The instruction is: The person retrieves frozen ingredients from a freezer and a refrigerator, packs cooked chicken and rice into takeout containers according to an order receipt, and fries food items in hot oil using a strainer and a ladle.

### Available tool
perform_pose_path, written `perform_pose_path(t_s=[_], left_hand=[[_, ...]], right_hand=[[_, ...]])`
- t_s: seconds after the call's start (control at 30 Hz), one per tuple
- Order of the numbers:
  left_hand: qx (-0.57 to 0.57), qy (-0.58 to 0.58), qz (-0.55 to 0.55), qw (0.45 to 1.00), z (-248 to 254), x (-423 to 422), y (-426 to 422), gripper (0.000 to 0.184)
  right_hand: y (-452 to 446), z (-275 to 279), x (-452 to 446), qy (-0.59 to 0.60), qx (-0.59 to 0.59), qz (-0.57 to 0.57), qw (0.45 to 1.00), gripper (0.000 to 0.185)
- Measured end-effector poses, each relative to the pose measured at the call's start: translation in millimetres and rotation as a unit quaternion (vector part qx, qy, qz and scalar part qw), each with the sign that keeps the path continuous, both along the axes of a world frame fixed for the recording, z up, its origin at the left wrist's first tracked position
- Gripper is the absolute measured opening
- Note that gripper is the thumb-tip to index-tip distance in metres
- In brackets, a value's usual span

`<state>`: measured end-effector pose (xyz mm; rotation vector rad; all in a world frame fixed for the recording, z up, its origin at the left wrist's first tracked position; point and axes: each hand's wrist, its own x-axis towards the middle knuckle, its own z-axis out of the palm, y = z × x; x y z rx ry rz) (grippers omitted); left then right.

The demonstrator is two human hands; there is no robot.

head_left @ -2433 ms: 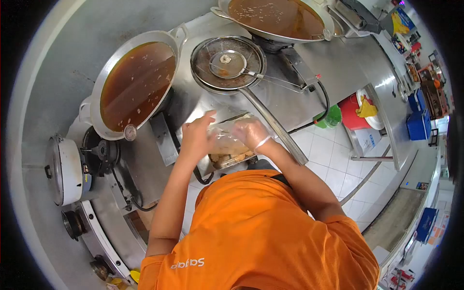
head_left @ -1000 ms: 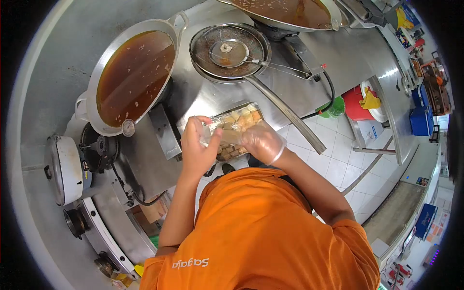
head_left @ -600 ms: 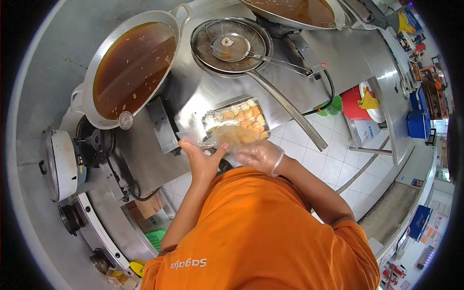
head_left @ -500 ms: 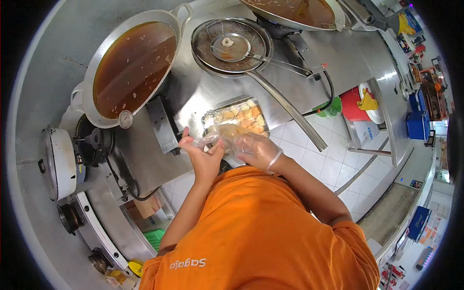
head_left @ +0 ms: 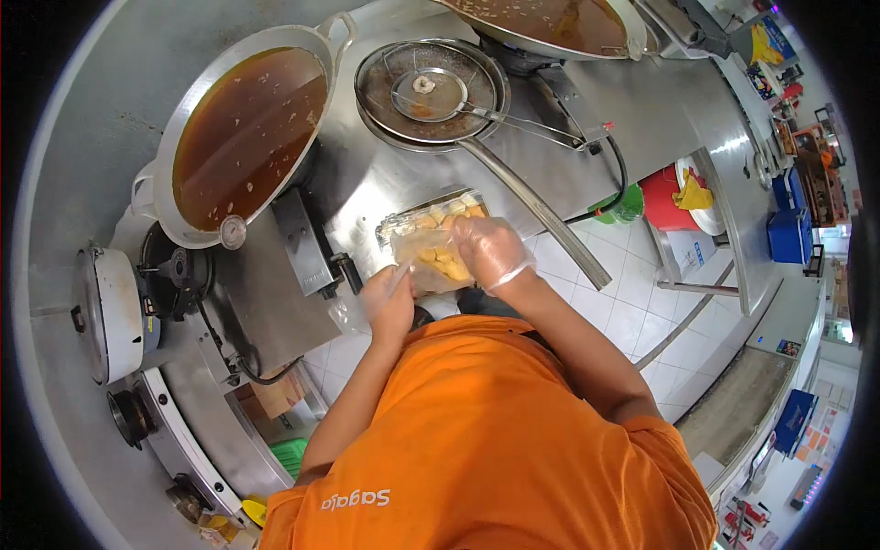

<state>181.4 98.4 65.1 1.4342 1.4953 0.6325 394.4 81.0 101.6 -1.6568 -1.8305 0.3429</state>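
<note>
A clear plastic bag (head_left: 433, 259) with yellowish food pieces in it is held between my hands at waist height. My left hand (head_left: 392, 301) is closed on the bag's left side, and loose clear plastic hangs around its fingers. On the other side, my right hand (head_left: 493, 251), in a clear plastic glove, has its fingers curled at the bag's right edge. Behind the bag, at the counter's edge, lies a foil-like tray (head_left: 390, 229) of pale golden food pieces. The bag hides the tray's near part.
A large pot of brown oil (head_left: 247, 137) with a round dial thermometer (head_left: 233, 232) stands to the left. Two strainers (head_left: 431, 92) rest on the steel counter, a long handle (head_left: 541, 215) jutting past its edge. Another wide pan (head_left: 559, 18) sits at the back. A burner control box (head_left: 307, 247) is near my left hand.
My hands have moved apart, opening the bag out flat between them so the yellow pieces inside show. My right hand has shifted slightly up and right; my left is lower.
</note>
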Motion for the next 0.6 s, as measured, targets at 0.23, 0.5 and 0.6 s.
perform_pose_path(t_s=[0.23, 0.5, 0.6], left_hand=[[0.057, -0.039, -0.064, 0.996, 16, 9, -4, 0.029], [0.123, -0.019, -0.137, 0.983, -12, 5, -14, 0.034], [0.059, -0.023, -0.146, 0.987, -1, 8, -12, 0.035]], right_hand=[[-9, 25, -40, -0.062, -0.186, 0.168, 0.966, 0.014], [46, -16, -67, -0.071, -0.493, 0.108, 0.861, 0.029], [43, -33, -63, -0.076, -0.453, 0.139, 0.877, 0.031]])
